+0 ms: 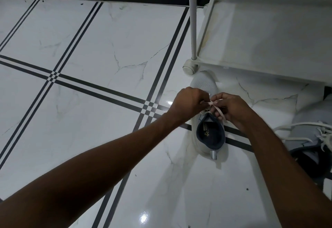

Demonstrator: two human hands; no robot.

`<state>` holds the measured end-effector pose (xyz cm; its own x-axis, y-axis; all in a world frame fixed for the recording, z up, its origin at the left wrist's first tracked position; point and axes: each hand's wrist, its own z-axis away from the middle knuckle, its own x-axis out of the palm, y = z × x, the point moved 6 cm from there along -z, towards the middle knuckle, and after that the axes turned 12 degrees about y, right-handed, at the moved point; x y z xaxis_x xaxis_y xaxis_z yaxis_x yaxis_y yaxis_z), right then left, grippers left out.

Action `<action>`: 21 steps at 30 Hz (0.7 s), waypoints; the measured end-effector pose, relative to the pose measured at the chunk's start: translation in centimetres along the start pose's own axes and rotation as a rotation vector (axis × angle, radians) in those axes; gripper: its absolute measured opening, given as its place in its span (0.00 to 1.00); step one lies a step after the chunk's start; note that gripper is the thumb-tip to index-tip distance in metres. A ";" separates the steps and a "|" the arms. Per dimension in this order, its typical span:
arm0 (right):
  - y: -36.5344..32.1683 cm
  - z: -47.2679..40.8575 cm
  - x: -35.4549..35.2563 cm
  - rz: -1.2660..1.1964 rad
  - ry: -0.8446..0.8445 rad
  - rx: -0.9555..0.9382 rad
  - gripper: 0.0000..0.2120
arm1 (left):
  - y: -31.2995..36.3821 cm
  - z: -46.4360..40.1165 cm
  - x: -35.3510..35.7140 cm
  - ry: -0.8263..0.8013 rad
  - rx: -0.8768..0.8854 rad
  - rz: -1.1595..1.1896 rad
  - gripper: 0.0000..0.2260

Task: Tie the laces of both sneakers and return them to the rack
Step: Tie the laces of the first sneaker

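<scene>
Right now we pinch the lace (216, 106) with our left hand (189, 102) and right hand (233, 110) over the sneaker (206, 86) on the floor (89, 39), toe near the rack (260, 35). Loosen either pinch and the half-formed knot could slip apart.

A pale grey sneaker (209, 120) stands on the white marble-patterned floor (100, 48), its toe pointing at a caster (189, 67) of the white rack (260, 35) and its dark opening facing the camera. Above its tongue, the left hand (188, 103) and the right hand (231, 109) each pinch the white lace (216, 106), which crosses between their fingers. A second sneaker (309, 138) with loose white laces lies near the right forearm, at the frame's right edge.
</scene>
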<state>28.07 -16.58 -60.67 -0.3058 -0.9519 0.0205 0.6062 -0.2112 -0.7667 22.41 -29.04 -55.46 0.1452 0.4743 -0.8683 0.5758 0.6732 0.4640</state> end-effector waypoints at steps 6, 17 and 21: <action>0.6 -0.1 0.3 0.009 -0.064 0.085 0.14 | 1.0 0.6 0.0 0.173 -0.016 -0.004 0.03; 2.2 -1.0 -1.4 -0.096 0.168 0.022 0.03 | -1.0 1.0 1.1 0.060 -0.339 0.293 0.04; 3.1 -1.5 -2.5 -0.018 0.391 0.066 0.01 | -2.2 2.1 0.7 -0.027 -0.423 0.328 0.06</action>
<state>29.57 -14.48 -64.06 -0.5659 -0.7940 -0.2223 0.6403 -0.2532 -0.7252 22.96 -31.42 -57.43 0.2873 0.6870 -0.6675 0.1227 0.6647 0.7370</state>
